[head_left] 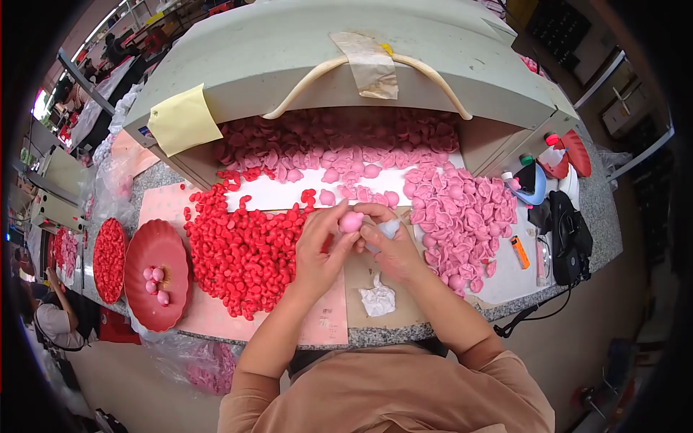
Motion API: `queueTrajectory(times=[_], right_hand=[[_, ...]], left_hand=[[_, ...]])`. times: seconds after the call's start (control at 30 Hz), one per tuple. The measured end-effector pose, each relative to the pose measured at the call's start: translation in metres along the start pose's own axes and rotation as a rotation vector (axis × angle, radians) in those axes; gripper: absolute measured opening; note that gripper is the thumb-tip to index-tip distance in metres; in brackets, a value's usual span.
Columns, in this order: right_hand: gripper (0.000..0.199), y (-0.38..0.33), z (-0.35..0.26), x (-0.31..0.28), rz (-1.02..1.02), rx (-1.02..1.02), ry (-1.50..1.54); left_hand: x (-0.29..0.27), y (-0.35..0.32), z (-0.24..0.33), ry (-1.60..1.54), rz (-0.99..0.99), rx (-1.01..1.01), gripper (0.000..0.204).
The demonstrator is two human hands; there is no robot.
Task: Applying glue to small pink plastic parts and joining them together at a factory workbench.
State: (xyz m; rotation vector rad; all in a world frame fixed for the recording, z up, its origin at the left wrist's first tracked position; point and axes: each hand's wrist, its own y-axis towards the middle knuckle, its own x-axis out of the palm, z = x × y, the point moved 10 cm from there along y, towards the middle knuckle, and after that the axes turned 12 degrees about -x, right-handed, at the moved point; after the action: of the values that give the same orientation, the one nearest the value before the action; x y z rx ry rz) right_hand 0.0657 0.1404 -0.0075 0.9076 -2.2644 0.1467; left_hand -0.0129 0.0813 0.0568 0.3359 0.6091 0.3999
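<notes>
Above the middle of the bench my hands meet. My left hand [318, 242] is closed on a round pink piece [351, 221] with a small knob, pinched between thumb and fingers. My right hand [395, 252] is closed around a small pale translucent thing, apparently a squeeze bottle [390, 229], mostly hidden by the fingers. Left of my hands lies a heap of small glossy red pieces [245, 263]. A heap of pink shell-like pieces [462, 209] lies to the right. A crumpled white tissue [377, 296] rests between my forearms.
A grey metal hood [303, 65] stands over more pink pieces at the back. On the left, a red scalloped dish [155, 310] holds several pink pieces, beside a red-filled tray [110, 260]. An orange lighter-like object [520, 252], a black bag [567, 238] and bottles [552, 140] lie right.
</notes>
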Motion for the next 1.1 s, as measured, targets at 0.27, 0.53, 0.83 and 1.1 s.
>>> queueTrajectory(times=[0.27, 0.53, 0.83, 1.1], right_hand=[[0.031, 0.002, -0.027, 0.007, -0.05, -0.215, -0.358], [0.029, -0.001, -0.048, 0.015, -0.104, -0.459, -0.609], [0.027, -0.006, -0.054, 0.019, -0.082, -0.514, -0.699], [0.023, -0.005, -0.03, 0.009, -0.007, -0.346, -0.414]], left_hand=[[-0.008, 0.005, -0.019, -0.47, -0.021, -0.111, 0.035], [0.008, 0.003, -0.028, -0.821, -0.111, -0.242, 0.031], [0.006, 0.001, -0.028, -0.836, -0.086, -0.21, 0.029], [0.013, -0.003, -0.037, -0.967, -0.121, -0.299, 0.031]])
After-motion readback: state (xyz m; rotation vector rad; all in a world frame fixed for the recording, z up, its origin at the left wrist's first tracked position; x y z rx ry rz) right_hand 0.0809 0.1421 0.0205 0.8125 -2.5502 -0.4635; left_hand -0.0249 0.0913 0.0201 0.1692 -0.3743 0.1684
